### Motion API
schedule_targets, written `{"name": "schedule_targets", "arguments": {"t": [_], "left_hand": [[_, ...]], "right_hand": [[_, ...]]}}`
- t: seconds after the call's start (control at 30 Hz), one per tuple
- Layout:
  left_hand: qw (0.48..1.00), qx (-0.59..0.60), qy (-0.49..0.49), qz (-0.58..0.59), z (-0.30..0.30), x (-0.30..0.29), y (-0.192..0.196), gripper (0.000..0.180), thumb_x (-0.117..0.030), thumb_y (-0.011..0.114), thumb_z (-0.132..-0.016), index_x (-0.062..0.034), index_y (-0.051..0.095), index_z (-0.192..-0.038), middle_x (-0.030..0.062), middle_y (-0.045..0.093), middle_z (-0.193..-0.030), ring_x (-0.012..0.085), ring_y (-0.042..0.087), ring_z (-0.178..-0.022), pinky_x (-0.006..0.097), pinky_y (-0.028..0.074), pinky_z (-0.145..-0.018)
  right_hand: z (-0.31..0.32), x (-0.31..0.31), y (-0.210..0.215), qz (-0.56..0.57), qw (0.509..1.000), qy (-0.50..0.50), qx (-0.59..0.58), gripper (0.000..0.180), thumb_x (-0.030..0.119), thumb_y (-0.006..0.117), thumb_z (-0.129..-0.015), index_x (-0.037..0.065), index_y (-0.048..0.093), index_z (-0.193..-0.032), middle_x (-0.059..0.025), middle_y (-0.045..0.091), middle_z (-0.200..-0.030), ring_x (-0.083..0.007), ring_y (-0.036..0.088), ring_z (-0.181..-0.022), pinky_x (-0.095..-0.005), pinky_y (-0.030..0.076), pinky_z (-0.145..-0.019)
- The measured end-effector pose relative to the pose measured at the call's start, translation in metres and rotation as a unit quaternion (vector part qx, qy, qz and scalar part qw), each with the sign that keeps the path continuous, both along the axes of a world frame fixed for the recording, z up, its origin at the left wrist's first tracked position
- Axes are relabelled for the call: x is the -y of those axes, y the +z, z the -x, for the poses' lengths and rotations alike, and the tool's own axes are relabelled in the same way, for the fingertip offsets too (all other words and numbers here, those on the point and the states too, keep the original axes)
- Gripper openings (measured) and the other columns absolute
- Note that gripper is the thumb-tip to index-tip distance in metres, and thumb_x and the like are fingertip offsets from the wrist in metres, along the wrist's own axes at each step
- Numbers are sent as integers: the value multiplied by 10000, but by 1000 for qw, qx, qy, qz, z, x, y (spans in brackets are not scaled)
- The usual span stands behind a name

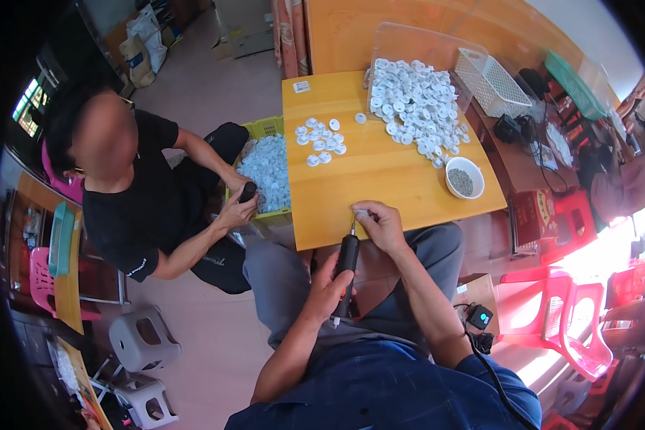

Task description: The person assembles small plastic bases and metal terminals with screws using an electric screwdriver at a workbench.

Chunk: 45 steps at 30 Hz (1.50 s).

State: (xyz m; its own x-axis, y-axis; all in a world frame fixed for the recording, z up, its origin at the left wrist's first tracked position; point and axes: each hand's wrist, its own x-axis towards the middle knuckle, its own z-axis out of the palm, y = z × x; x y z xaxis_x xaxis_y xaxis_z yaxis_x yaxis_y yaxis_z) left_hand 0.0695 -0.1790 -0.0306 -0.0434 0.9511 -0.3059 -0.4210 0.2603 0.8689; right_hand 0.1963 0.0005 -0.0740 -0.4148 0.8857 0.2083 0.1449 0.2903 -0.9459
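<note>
My left hand (328, 285) is wrapped round a black electric screwdriver (349, 252), whose bit points up to the table's near edge. My right hand (384, 227) pinches a small whitish part (362, 213) right by the bit's tip; the fingers partly hide it. Beyond my hands on the yellow wooden table (380, 179) lies a loose group of white round plastic pieces (325, 157). A large heap of similar pieces (417, 107) spills from a tipped clear plastic bin (430, 37). Near the right edge stands a white bowl (451, 189) of tiny grey metal bits, probably screws (462, 179).
At left a person in black (140, 186) holds a dark tool (248, 191) over a yellow-green crate (266, 127) of whitish parts. A white basket (491, 89) stands on a side table at right. Red plastic chairs (552, 315) and grey stools (143, 340) are around.
</note>
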Motion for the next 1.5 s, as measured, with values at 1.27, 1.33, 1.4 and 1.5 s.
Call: {"name": "schedule_targets", "arguments": {"t": [1.27,1.33,1.4,1.5], "left_hand": [[998,-51,-32,-15,12,-6,7,584,-129,599,-967,-84,373,-1503,60,636,-1052,105,610,-709,255,517,-572],[998,-54,-36,-17,12,-7,8,590,-128,600,-966,-80,370,-1507,63,641,-1050,105,611,-712,251,514,-578],[997,-58,-40,-19,11,-7,9,596,-128,602,-965,-77,366,-1511,66,645,-1048,106,613,-715,247,512,-584],[997,-61,-37,-18,12,-7,7,598,-126,603,-964,-75,368,-1511,69,651,-1044,103,614,-720,239,508,-594]], "right_hand": [[1,2,6,-11,1000,-12,-6,194,-2,707,-872,65,744,-1050,-27,700,-825,-72,574,-655,-230,491,-632],[0,1,5,-6,1000,-11,-4,195,-5,707,-872,64,743,-1051,-27,700,-824,-72,575,-656,-230,493,-634],[-1,1,5,-2,1000,-11,-1,196,-7,706,-872,62,741,-1052,-26,699,-822,-73,577,-657,-229,494,-636],[0,2,9,-5,1000,-9,2,197,-4,707,-872,61,739,-1055,-29,701,-827,-73,584,-663,-230,500,-643]]}}
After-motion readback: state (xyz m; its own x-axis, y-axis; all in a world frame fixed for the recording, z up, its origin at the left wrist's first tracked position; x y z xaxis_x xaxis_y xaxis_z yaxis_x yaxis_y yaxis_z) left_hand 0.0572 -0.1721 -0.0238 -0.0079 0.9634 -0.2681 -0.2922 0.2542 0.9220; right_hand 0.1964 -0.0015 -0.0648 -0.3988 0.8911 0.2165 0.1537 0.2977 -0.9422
